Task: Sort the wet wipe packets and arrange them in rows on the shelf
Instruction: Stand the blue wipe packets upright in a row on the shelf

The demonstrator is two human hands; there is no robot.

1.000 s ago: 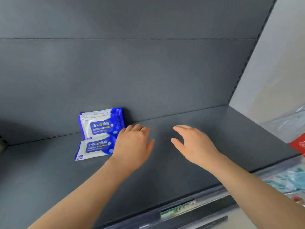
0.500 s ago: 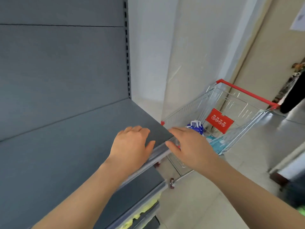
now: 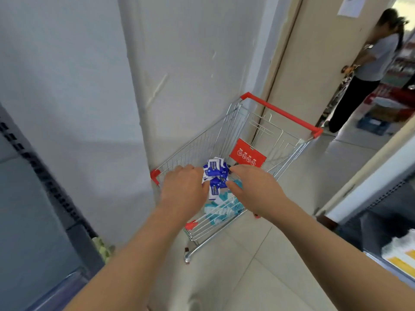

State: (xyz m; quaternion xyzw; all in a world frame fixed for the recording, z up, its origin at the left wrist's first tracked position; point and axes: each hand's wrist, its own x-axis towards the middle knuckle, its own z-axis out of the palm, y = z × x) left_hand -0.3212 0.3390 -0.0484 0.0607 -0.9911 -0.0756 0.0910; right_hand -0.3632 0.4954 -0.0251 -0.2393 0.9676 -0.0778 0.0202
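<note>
Over the cart: left hand (image 3: 183, 191) and right hand (image 3: 253, 187) hang side by side but apart, palms down, fingers loosely bent, neither one gripping a packet.
Wet wipe packets: a loose heap of blue packets (image 3: 214, 171), glossy soft film with white label panels, shows in the gap between the hands; whether the fingertips touch it cannot be told.
Teal packets (image 3: 221, 212): flat, pale blue-green and white, lying lower in the basket under the blue ones.
Cart (image 3: 224, 131): thin bright wire grid, tapering basket, red plastic corner caps.
Handle (image 3: 280, 113): straight red plastic bar along the far rim.
Placard (image 3: 247, 154): red rectangle with small white round symbols, hanging inside the far wall of the basket.
Shelf (image 3: 27, 209): dark grey matte metal at the left edge, with a slotted upright; none of the packets in view lie on it.
Wall (image 3: 89, 86): pale, painted, faintly scuffed, just behind the cart.
Floor (image 3: 280, 254): large smooth light tiles with a soft sheen.
Bystander (image 3: 368, 70): a person in a grey top and dark trousers, far right, well apart.
Change: half a second ago both hands were over the shelf's front edge with the cart beyond them; now they are above its basket. The two blue packets seen on the shelf a second ago are out of view.
</note>
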